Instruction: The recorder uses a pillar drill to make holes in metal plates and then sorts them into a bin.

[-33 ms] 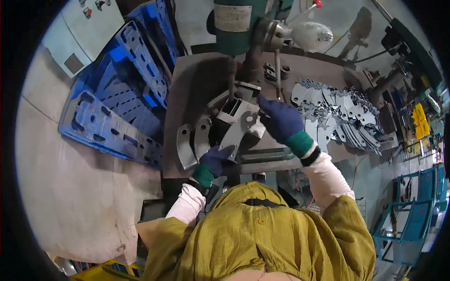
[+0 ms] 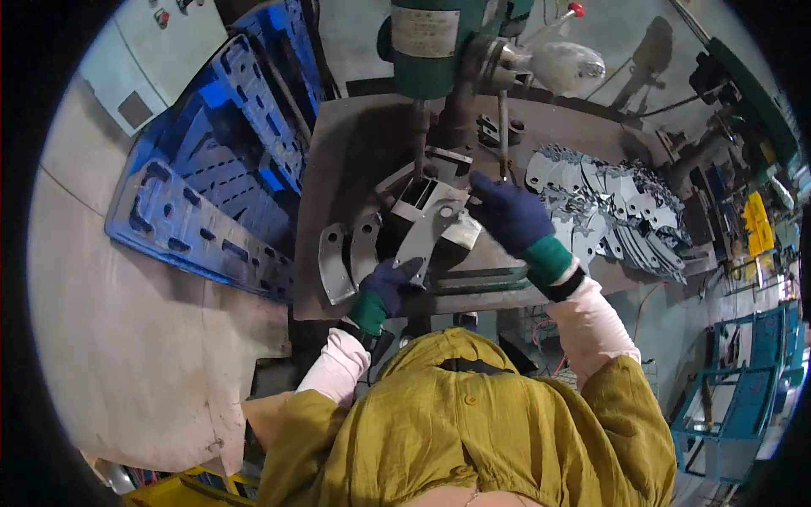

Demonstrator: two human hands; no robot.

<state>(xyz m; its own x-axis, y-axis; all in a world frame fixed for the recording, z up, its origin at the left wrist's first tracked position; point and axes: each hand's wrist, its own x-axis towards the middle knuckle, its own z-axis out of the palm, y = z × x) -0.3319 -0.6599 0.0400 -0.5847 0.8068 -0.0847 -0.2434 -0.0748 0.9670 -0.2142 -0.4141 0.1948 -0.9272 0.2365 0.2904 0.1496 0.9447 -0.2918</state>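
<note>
There are two gloved hands, one left hand (image 2: pixel 390 283) and one right hand (image 2: pixel 511 213), with two green cuffs (image 2: pixel 547 259), at one counter (image 2: pixel 334 160) bearing one green machine (image 2: pixel 422 63). Three curved gray plates (image 2: pixel 335 269) can be counted outside the single heap (image 2: pixel 587 182) (its pieces overlap too much to number, though they clearly exceed a dozen). Around these are one red knob (image 2: pixel 576 10), one pale cabinet (image 2: pixel 148 55) and at least two blue pallets (image 2: pixel 203 232), partly hidden by one another.

Smooth matt metal plate (image 2: pixel 422 238), scuffed plastic pallet (image 2: pixel 191 225), wrinkled matt cloth shirt (image 2: pixel 541 427)
</note>
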